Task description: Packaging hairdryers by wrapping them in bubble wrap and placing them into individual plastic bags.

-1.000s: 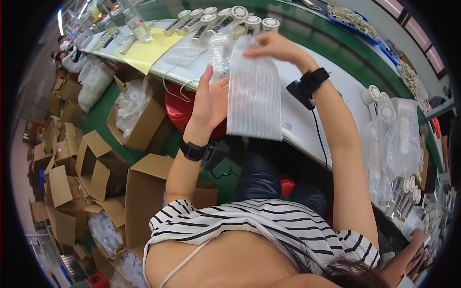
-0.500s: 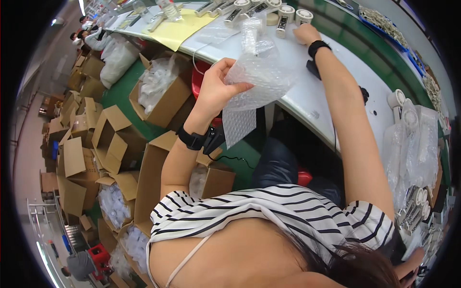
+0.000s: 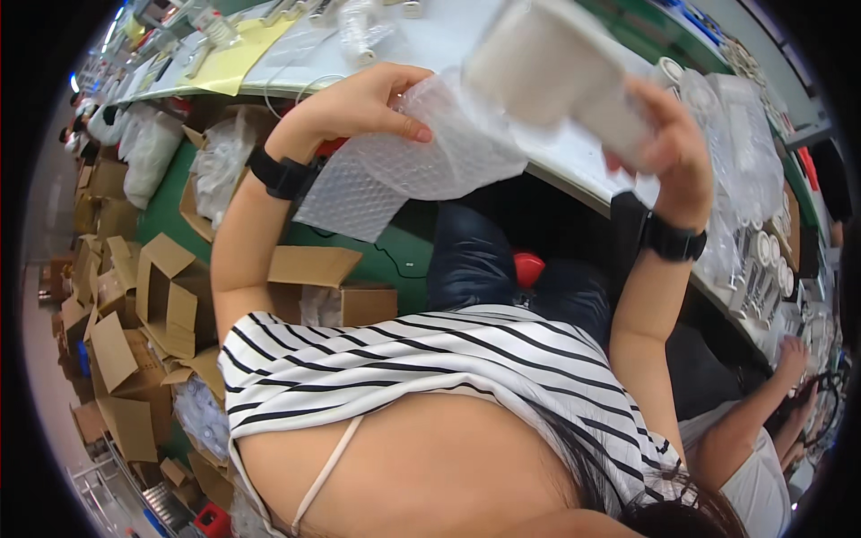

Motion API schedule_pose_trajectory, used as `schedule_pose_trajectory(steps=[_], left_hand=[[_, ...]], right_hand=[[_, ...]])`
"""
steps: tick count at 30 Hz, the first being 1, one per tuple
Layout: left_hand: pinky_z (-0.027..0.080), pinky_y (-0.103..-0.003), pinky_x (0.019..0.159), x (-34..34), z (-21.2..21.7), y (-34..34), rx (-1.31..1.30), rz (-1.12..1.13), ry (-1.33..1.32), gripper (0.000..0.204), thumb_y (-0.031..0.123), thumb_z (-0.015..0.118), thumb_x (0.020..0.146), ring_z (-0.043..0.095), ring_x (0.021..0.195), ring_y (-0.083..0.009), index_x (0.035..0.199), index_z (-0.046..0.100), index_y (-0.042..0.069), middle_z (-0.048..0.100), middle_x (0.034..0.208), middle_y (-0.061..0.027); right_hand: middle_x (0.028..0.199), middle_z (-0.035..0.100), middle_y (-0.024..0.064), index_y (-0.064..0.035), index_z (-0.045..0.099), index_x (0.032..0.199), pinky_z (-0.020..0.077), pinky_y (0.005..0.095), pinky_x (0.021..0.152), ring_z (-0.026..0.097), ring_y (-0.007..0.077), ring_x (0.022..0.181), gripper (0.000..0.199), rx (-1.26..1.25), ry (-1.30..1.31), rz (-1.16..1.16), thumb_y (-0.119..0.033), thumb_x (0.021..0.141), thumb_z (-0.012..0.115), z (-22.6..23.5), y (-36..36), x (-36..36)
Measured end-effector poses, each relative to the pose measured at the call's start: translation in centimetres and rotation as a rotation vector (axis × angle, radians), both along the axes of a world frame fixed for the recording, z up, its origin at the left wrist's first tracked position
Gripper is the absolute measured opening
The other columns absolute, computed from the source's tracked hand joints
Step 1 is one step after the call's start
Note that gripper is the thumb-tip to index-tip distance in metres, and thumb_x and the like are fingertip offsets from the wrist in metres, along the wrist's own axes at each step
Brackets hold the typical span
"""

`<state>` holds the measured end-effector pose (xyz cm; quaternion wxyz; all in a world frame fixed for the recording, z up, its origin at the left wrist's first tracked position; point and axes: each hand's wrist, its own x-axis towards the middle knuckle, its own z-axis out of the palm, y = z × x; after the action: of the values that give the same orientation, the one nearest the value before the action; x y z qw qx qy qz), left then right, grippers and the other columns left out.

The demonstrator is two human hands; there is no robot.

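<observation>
My left hand [image 3: 363, 103] pinches a clear bubble wrap bag [image 3: 448, 148] between thumb and fingers, over the table's near edge. A flap of the bag hangs down toward the floor. In my right hand [image 3: 673, 139] is a white handheld device [image 3: 547, 67] with a wide blocky head and a narrower handle. Motion blurs it, and its details cannot be read. My fingers wrap round its handle end, and its head points toward the bag, above and right of it. Whether the two touch is unclear.
A bubble-wrapped item [image 3: 359, 36] and a yellow sheet [image 3: 238, 58] lie on the white table [image 3: 574, 161]. Wrapped devices [image 3: 740, 134] and several bare ones [image 3: 767, 255] are at the right, near another person's hand [image 3: 791, 359]. Open cardboard boxes [image 3: 170, 296] crowd the floor at left.
My right hand has picked up a white device from the back of the table and brought it nearer, toward the bag. My left hand has shifted left with the bubble wrap bag.
</observation>
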<state>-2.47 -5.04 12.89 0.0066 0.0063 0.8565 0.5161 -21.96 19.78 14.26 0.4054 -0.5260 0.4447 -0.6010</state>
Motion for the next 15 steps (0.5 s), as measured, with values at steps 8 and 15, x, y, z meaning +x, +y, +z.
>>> schedule_pose_trajectory(steps=[8, 15], left_hand=[[0.044, -0.024, 0.072, -2.4, 1.4, 2.4, -0.093, -0.370, -0.223, 0.044, 0.010, 0.070, 0.068, 0.054, 0.081, -0.0103, 0.106, 0.053, -0.005, 0.061, 0.089, -0.0078], [0.045, -0.025, 0.068, -4.6, 2.2, 4.6, -0.319, -0.755, -0.455, 0.040, 0.009, 0.070, 0.066, 0.055, 0.078, -0.0108, 0.101, 0.056, -0.005, 0.063, 0.085, -0.0078]], right_hand=[[0.103, 0.055, 0.0177, 0.0022, 0.045, 0.115, 0.0522, 0.0273, 0.057, 0.061, 0.0220, 0.073, 0.056, 0.264, -0.168, 0.217, -0.005, 0.061, 0.059, -5.4, 2.4, 3.2], [0.101, 0.055, 0.0173, 0.0054, 0.040, 0.120, 0.0505, 0.0246, 0.059, 0.060, 0.0187, 0.074, 0.062, 0.310, -0.182, 0.263, -0.003, 0.061, 0.059, -5.7, 1.9, 6.2]])
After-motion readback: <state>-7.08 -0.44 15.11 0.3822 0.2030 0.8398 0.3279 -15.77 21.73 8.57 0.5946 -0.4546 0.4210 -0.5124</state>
